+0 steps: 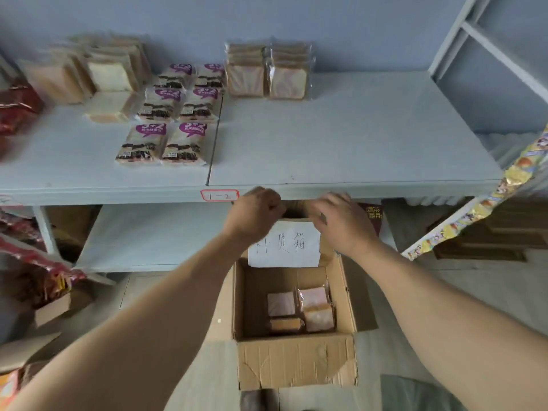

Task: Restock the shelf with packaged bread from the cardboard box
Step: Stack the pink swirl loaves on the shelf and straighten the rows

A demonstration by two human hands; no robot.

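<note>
An open cardboard box point(296, 360) stands on the floor below the shelf, with several clear-wrapped bread packs point(302, 310) at its bottom. A white handwritten paper point(284, 244) covers its far flap. My left hand point(255, 210) is closed on the top edge of that far flap. My right hand point(341, 221) rests on the same edge, fingers curled over it. On the pale blue shelf point(341, 137) two stacks of clear-wrapped toast point(267, 72) stand at the back, and purple-labelled bread packs point(175, 114) lie in rows to the left.
More toast packs point(100, 75) sit at the shelf's back left, red snack bags point(14, 108) at far left. A lower shelf point(154, 235) is left of the box. Another cardboard box with red packets point(44, 286) stands at lower left. A metal rack point(489, 54) rises at right.
</note>
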